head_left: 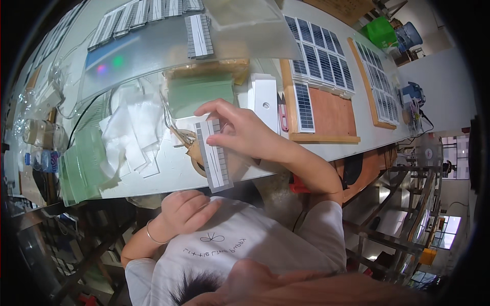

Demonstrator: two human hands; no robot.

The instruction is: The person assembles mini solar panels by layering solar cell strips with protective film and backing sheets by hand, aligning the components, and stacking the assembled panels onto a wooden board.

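At a cluttered white worktable (178, 174), the right hand (244, 131) pinches a grey-and-white strip (218, 163) by its upper half at frame centre, long axis slanting steeply down-right; the left hand (188, 210), loosely curled, sits below-left of its lower end, palm hidden, contents impossible to tell.

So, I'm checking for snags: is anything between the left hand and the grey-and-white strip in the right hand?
Nothing visible stands in the way. The right hand holds the grey-and-white strip by its upper part; the left hand is near its lower end, with no object in the gap.
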